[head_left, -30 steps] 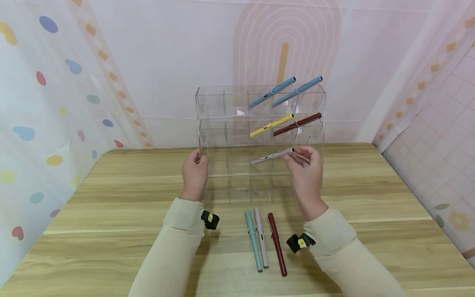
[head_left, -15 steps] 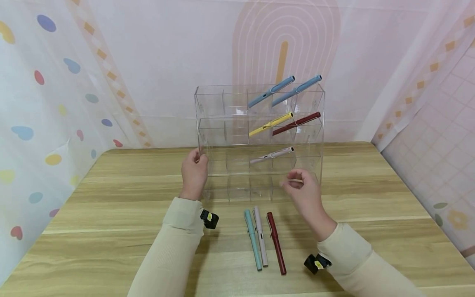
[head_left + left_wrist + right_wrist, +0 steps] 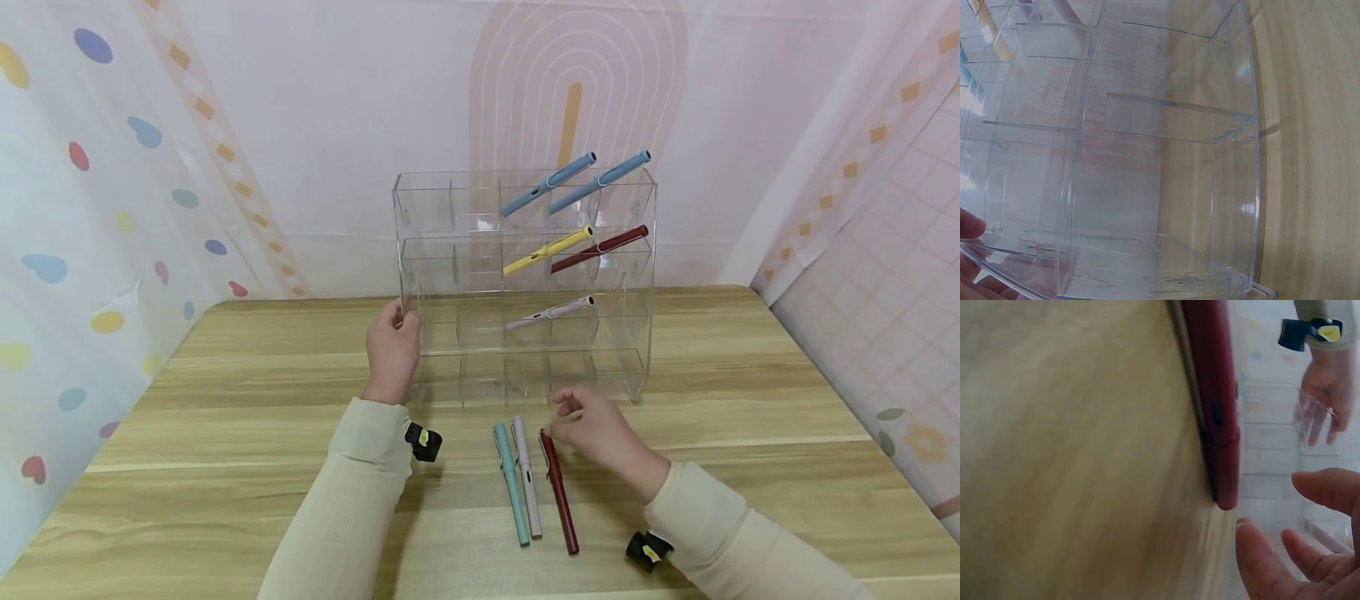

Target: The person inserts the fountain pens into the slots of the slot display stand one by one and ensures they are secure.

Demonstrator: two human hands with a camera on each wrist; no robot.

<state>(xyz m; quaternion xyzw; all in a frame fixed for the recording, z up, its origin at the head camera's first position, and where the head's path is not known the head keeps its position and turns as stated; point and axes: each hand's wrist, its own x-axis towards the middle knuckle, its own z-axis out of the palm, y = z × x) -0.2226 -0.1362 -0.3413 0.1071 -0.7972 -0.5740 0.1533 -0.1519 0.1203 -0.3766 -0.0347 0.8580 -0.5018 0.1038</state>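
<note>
A clear pen rack (image 3: 480, 367) with tiers of compartments stands on the table. My left hand (image 3: 393, 354) grips its left side panel; in the left wrist view the thumb (image 3: 971, 224) lies on one side of that panel. Low in front of the rack, my right hand (image 3: 600, 429) hovers by the upper end of a dark red pen (image 3: 559, 492). Its thumb and fingers are parted with nothing between them, as the right wrist view shows. Left of the red pen lie a pale lilac pen (image 3: 527, 479) and a turquoise pen (image 3: 512, 487).
Slanting in the rack's right half are two blue pens (image 3: 551, 185), a yellow pen (image 3: 547, 252), another dark red pen (image 3: 600, 250) and a pale pink pen (image 3: 550, 313). The wooden table (image 3: 247, 467) meets patterned cloth (image 3: 360, 108) behind and at both sides.
My right hand has let go of the pale pink pen, which stays in the third tier, and has come down toward the dark red pen on the table. The left hand keeps its place.
</note>
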